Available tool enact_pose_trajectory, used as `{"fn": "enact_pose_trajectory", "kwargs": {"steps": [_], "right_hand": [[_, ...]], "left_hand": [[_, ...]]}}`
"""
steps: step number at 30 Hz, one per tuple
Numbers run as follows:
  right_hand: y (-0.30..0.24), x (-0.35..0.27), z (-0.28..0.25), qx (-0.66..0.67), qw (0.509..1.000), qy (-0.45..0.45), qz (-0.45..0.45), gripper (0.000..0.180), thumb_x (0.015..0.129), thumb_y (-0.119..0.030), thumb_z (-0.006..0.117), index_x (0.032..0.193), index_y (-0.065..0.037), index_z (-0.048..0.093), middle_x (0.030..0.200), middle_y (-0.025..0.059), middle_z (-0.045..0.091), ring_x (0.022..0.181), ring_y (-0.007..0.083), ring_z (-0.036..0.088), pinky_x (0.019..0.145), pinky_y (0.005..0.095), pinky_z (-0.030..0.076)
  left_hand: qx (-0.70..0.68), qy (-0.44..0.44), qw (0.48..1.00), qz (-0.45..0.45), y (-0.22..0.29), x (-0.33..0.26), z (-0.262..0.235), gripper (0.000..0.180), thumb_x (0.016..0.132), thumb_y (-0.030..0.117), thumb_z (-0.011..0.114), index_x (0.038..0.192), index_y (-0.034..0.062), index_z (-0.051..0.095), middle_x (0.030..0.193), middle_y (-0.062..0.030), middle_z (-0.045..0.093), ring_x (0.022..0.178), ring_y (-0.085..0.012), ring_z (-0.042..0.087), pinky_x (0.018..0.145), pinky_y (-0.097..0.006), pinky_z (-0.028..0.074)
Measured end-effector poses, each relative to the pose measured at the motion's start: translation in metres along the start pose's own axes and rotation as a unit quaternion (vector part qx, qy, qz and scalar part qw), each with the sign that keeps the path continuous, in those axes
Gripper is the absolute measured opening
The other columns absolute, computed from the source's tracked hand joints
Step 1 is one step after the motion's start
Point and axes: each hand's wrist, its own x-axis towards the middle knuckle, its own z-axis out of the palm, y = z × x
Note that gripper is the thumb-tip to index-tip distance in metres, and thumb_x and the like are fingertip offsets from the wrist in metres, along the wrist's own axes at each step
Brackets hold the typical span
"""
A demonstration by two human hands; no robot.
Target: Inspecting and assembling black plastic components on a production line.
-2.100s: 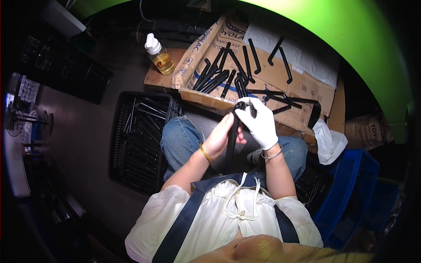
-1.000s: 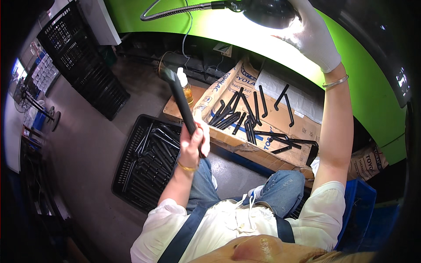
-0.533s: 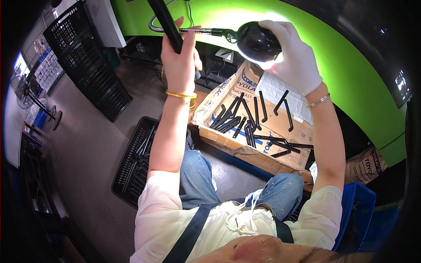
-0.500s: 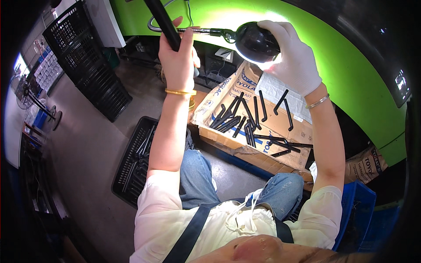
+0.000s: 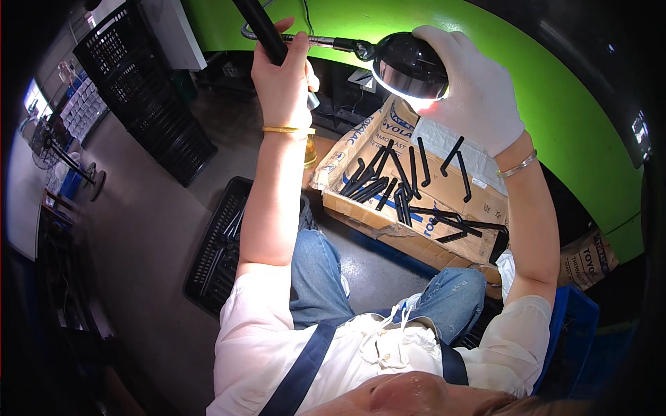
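A single head-worn fisheye view looks steeply down from close above the person, whose raised left hand [image 5: 283, 82] and right hand [image 5: 473, 89] fill its upper part.

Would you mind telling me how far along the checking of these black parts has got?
Done: some parts lie in the black crate. In hand: bare left hand holds a long black part beside the lamp gripped by the gloved right hand. Left: many black parts on cardboard.

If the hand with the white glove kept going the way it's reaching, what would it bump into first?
The right hand already grips the lit lamp head, so nothing lies between them. Pushing further up and left, it would probably meet the black rod in the left hand; depth is unclear.
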Motion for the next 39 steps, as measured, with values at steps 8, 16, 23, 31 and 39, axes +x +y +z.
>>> {"fn": "enact_pose_trajectory", "kwargs": {"steps": [8,16,23,31,39], "right_hand": [[-0.003,-0.012,0.010,-0.006,1.000,0.028,0.000,0.082,0.061,-0.027,0.087,0.133,-0.024,0.047,0.105,0.0048,0.063,0.074,0.0221,0.068,0.061,0.0304,0.057],[-0.006,-0.023,0.017,0.030,0.998,0.056,0.011,0.081,0.065,-0.023,0.086,0.136,-0.022,0.047,0.120,0.0041,0.060,0.076,0.0198,0.068,0.063,0.0270,0.056],[-0.013,-0.074,-0.007,0.089,0.989,0.080,0.085,0.061,0.075,-0.022,0.081,0.129,-0.012,0.055,0.123,0.0072,0.060,0.091,0.0207,0.065,0.074,0.0288,0.054],[-0.102,-0.235,0.082,0.359,0.842,-0.104,0.390,0.019,0.095,-0.016,0.058,0.104,-0.001,0.067,0.094,0.0131,0.069,0.085,0.0230,0.068,0.077,0.0324,0.053],[-0.157,-0.259,0.119,0.572,0.521,-0.217,0.595,0.029,0.090,-0.029,0.070,0.077,-0.006,0.058,0.061,-0.0016,0.054,0.055,0.0040,0.050,0.050,0.0218,0.040]], "left_hand": [[0.017,-0.003,1.000,0.010,-0.003,-0.004,-0.001,0.031,0.093,0.012,0.065,0.121,0.0050,0.055,0.071,0.0010,0.052,0.048,-0.0044,0.043,0.044,-0.022,0.035],[0.007,-0.009,1.000,0.029,-0.010,-0.006,-0.004,0.034,0.093,0.009,0.063,0.125,0.0065,0.052,0.077,0.0012,0.051,0.050,-0.0047,0.044,0.044,-0.022,0.037],[-0.005,0.067,0.997,0.043,-0.002,-0.073,-0.022,0.029,0.099,0.023,0.055,0.121,0.0064,0.046,0.089,-0.0004,0.052,0.048,-0.0054,0.042,0.040,-0.022,0.036],[-0.188,-0.060,0.845,-0.498,-0.086,-0.270,-0.092,0.037,0.103,0.045,0.041,0.096,0.0093,0.046,0.078,-0.0016,0.047,0.045,-0.0079,0.042,0.037,-0.021,0.034],[-0.269,-0.096,0.683,-0.672,-0.102,-0.319,-0.088,0.041,0.104,0.044,0.036,0.112,0.0059,0.051,0.091,-0.0049,0.051,0.059,-0.0125,0.049,0.050,-0.027,0.047]]}}
